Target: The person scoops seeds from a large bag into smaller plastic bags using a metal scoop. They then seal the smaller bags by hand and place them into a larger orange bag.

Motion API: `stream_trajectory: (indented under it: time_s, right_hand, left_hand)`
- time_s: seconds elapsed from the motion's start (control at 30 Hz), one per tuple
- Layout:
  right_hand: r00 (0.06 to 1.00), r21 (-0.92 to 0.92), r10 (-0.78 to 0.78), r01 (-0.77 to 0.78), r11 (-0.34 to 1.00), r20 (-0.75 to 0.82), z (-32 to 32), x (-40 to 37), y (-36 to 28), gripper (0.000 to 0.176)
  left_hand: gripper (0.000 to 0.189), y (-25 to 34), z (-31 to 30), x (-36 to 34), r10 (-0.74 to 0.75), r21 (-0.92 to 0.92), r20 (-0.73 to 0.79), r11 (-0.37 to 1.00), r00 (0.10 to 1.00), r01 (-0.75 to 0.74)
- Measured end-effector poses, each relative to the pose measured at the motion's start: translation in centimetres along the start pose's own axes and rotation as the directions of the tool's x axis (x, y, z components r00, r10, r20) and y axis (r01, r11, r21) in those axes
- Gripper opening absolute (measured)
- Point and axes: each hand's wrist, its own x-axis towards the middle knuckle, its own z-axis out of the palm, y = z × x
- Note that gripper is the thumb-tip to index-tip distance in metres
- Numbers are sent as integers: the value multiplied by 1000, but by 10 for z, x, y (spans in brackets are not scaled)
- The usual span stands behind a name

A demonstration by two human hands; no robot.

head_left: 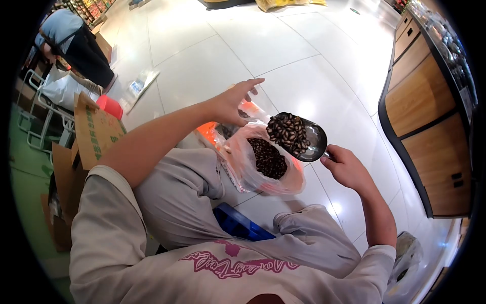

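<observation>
My right hand [347,167] grips the handle of a dark see-through scoop [317,141]. Glossy dark seeds with pale middles [289,133] are heaped in it; they look like melon seeds. The scoop is raised beside and partly over a clear plastic bag [291,183], which stands open between my knees with more dark seeds [268,158] inside. With fingers spread, my left hand [234,104] hovers past the bag's far left side and holds nothing. Below it lies an orange and white printed package [207,133], partly hidden by the bag.
A blue plastic object [240,223] is under me. Cardboard boxes [96,131], a red container [109,106] and a white wire rack [48,119] stand at left, where another person [76,45] bends over. A wooden counter [425,106] curves along the right. A flat packet [140,87] lies on the tiles.
</observation>
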Motion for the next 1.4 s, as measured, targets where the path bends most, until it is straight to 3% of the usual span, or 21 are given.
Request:
stream_trajectory:
  time_s: [0.27, 0.47, 0.5, 0.6, 0.63, 0.7, 0.83, 0.93, 1.07, 1.33, 1.4]
  right_hand:
    - [1000, -21, 24, -24, 999, -2, -20, -4, -24, 29]
    - [999, -39, 36, -34, 999, 39, -19, -1, -30, 29]
    - [998, -51, 42, -39, 998, 55, -19, -1, -31, 30]
    - [997, -76, 42, -38, 996, 59, -20, -3, -37, 29]
    - [997, -75, 44, -39, 996, 59, -20, -3, -37, 29]
    - [995, -117, 38, -28, 993, 87, -20, -4, -37, 28]
    - [994, -252, 48, -23, 967, 94, -22, -5, -47, 28]
    - [996, -339, 32, 0, 941, 87, -21, -3, -54, 28]
    - [995, -480, -38, 77, 874, 90, -22, -6, -72, 24]
    - [992, -575, -122, 125, 809, 43, -21, -18, -87, 14]
    - [974, -611, -224, 159, 776, -31, -17, -26, -86, 8]
  left_hand:
    - [100, 8, 23, 2, 29, 10, 117, 1000, 993, -30]
    - [97, 29, 31, 5, 57, -130, 185, 991, 981, -33]
    - [100, 25, 35, 5, 155, -132, 154, 982, 976, -136]
    - [104, 20, 39, 7, 252, -65, 140, 967, 958, -245]
    - [104, 23, 38, 6, 252, -67, 142, 967, 957, -245]
    - [105, 34, 36, 3, 104, -146, 237, 987, 966, -71]
    - [104, 41, 40, 2, 62, -62, 296, 997, 953, -46]
    - [103, 43, 50, 2, 184, -58, 262, 983, 947, -175]
    - [104, 46, 57, 2, 219, -60, 246, 976, 944, -210]
    - [110, 45, 58, 5, 179, -151, 258, 978, 950, -143]
    - [111, 43, 57, 5, 178, -149, 257, 978, 950, -143]
